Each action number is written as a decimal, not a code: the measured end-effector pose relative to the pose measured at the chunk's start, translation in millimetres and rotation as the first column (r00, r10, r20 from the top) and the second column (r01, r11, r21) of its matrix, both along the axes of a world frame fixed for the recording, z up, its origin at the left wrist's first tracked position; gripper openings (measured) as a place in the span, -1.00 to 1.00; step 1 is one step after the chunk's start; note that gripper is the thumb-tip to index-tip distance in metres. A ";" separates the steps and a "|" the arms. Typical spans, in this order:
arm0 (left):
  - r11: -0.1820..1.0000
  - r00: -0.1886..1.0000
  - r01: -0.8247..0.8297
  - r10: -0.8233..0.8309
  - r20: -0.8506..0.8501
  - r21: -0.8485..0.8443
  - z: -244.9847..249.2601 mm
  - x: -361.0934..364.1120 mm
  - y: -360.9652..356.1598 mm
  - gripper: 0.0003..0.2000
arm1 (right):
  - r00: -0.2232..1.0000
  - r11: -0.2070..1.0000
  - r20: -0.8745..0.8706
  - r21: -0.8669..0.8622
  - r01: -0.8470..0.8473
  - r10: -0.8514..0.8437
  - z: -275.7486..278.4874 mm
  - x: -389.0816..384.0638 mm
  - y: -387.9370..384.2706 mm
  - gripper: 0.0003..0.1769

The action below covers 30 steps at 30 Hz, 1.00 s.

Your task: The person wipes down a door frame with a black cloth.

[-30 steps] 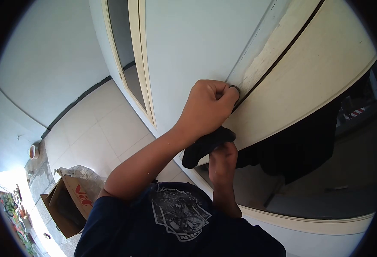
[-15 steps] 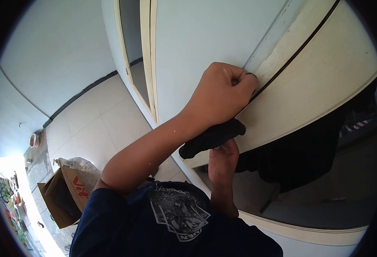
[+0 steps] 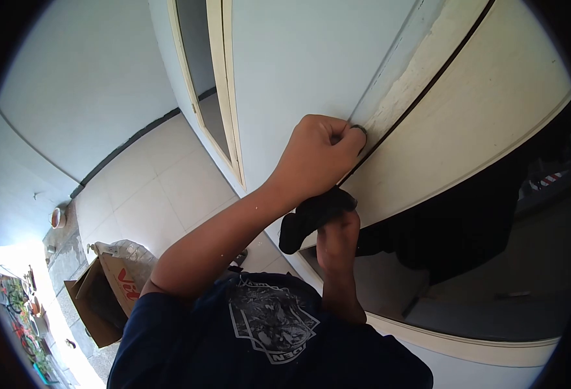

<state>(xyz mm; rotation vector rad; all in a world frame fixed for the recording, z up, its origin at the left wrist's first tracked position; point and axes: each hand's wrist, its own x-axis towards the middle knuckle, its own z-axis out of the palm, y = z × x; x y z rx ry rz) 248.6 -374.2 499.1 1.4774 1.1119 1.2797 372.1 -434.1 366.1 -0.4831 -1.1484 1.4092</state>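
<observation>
My left hand (image 3: 324,152) is closed in a pinch against the pale wall beside the cream frame. A small dark green edge (image 3: 359,129) shows at its fingertips; the rest of that object is hidden, so its kind cannot be told. Below the left wrist, my right hand (image 3: 339,236) is closed on a bunched black cloth (image 3: 308,220). Part of the cloth hangs down to the left, and the left forearm covers its upper edge. Close to both hands runs the cream frame (image 3: 415,139), split by a dark gap.
Dark glass (image 3: 473,272) fills the lower right inside the frame. A cardboard box (image 3: 114,288) with clear plastic stands on the tiled floor (image 3: 149,185) at left. A small pot (image 3: 58,218) sits by the far wall. Another framed opening (image 3: 198,84) is at upper left.
My left hand has slid down and to the left along the wall by the frame. The black cloth in my right hand now droops more at its left end.
</observation>
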 end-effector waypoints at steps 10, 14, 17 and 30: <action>0.999 0.999 -0.036 0.036 -0.009 0.003 -3.8 2.9 -0.2 -0.59 | 0.994 0.994 -0.034 -0.019 0.105 -0.105 -1.9 0.9 -4.5 -0.66; 0.997 1.000 -0.030 0.030 -0.005 0.073 16.3 3.8 -2.4 -0.59 | 0.989 0.988 -0.045 -0.073 0.137 -0.141 8.6 -8.9 -9.4 -0.67; 1.000 0.999 0.010 -0.010 0.035 0.019 35.5 6.0 -6.4 -0.60 | 0.978 0.973 -0.022 -0.108 0.203 -0.206 17.0 -7.6 -11.7 -0.67; 1.000 1.000 -0.017 0.017 -0.005 0.022 33.6 3.1 -3.5 -0.61 | 0.993 0.993 -0.046 -0.035 0.111 -0.113 10.8 0.1 -1.5 -0.65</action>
